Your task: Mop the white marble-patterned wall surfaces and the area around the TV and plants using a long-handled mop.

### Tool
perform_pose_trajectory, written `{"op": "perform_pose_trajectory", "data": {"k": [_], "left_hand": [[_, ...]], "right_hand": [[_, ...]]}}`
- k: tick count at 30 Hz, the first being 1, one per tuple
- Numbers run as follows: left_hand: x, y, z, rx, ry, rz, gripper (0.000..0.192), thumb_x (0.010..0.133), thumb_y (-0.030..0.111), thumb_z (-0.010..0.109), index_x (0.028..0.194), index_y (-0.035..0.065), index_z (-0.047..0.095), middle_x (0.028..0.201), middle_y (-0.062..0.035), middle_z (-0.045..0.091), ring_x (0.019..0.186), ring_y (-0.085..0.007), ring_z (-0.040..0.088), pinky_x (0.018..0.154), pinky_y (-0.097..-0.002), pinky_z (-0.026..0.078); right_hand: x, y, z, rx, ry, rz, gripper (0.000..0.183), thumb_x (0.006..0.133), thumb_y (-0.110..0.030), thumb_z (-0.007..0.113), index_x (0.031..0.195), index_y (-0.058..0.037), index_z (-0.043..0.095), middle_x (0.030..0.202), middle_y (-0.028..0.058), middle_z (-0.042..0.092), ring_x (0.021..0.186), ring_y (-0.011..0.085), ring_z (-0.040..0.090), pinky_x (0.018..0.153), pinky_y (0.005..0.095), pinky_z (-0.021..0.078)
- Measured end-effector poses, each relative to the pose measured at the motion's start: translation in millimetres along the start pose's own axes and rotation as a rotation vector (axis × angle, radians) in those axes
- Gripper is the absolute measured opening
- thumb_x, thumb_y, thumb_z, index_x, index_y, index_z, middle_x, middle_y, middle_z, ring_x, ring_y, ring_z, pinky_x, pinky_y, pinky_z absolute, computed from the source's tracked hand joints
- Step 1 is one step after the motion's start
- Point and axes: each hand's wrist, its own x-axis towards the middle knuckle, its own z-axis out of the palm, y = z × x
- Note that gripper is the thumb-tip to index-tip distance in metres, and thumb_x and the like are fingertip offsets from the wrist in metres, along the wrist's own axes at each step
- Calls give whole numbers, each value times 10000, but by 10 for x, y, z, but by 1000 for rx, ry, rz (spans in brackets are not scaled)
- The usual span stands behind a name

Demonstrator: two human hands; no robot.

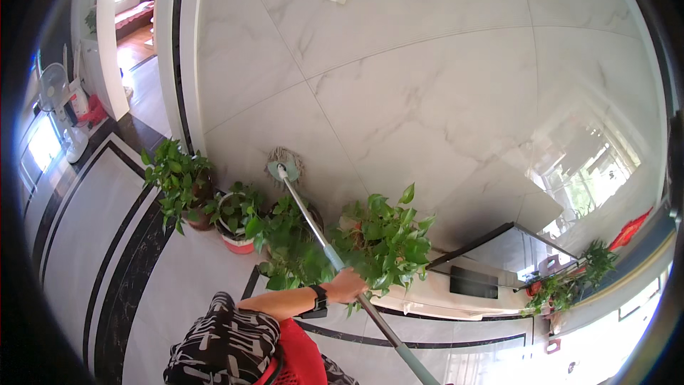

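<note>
My left hand [346,284], with a dark watch on its wrist, is closed around the pale grip of a mop's metal pole [379,323]. The pole runs diagonally from the bottom edge up to the mop head [286,166]. Its grey string strands lie against the marble-patterned tiled wall [417,101], above the potted plants. Leafy green plants [387,235] stand beneath and beside the pole, close to my left hand. One grows in a red and white pot [238,240]. My right hand is out of view.
A television [507,254] stands on a low pale cabinet [443,299] to the right. Another leafy plant [197,187] stands by the doorway trim at left. Further left are a standing fan [56,91] and a doorway. Dark bands cross the glossy floor [181,289].
</note>
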Motion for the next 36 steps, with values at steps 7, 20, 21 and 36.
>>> {"op": "perform_pose_trajectory", "data": {"k": [7,20,21,36], "left_hand": [[54,248,-839,52,223,192,114,768,191,680,858,167,614,765,35,590,817,-189,603,736,-399,401],[559,780,-2359,351,689,578,114,796,220,619,773,128,556,691,22,519,728,-152,568,695,-323,395],[571,777,-2362,369,675,571,104,785,216,619,766,140,550,683,28,519,733,-151,571,714,-329,387],[213,124,-1269,64,278,308,236,820,270,654,972,94,610,810,-8,616,831,-206,647,686,-360,490]], "right_hand": [[-22,18,-286,94,116,99,282,761,-86,633,1037,-140,611,902,109,640,819,370,622,704,515,516],[247,323,-442,440,39,190,367,788,-235,746,1100,-70,644,880,238,676,814,419,658,692,497,499],[281,326,-521,434,34,184,367,788,-235,746,1100,-70,644,880,238,676,814,419,658,692,497,499],[425,196,-891,152,-128,43,170,840,-245,659,952,-119,636,839,191,672,767,434,638,669,533,496]]}}
